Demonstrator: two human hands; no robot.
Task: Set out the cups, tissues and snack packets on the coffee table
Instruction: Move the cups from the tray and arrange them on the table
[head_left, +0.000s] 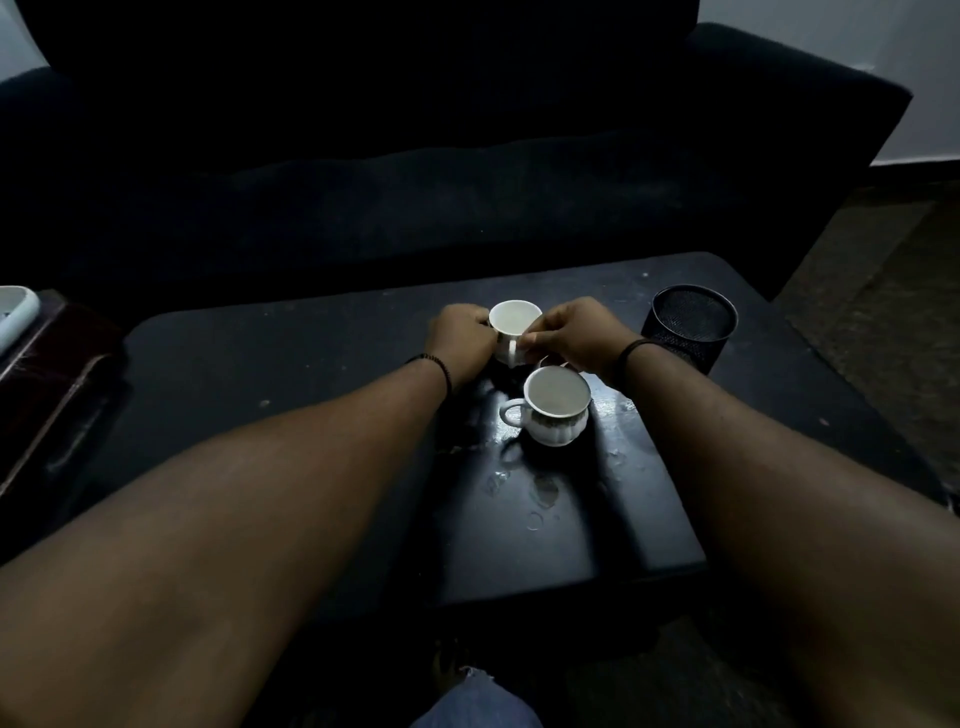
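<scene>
Two white ribbed cups stand on the dark coffee table (260, 374). The far cup (514, 322) sits upright between both hands, its handle facing me. My left hand (460, 338) wraps its left side. My right hand (576, 332) pinches it at the handle with thumb and fingers. The near cup (556, 410) stands free just in front, its handle pointing left; no hand touches it. What looks like part of a third cup's rim shows beneath my right hand. No tissues or snack packets are in view.
A black mesh holder (688, 325) stands at the table's back right. Water drops (543, 491) wet the table in front of the cups. A dark sofa (415, 208) runs behind. A brown case (47, 384) and a white object (13, 312) lie at left.
</scene>
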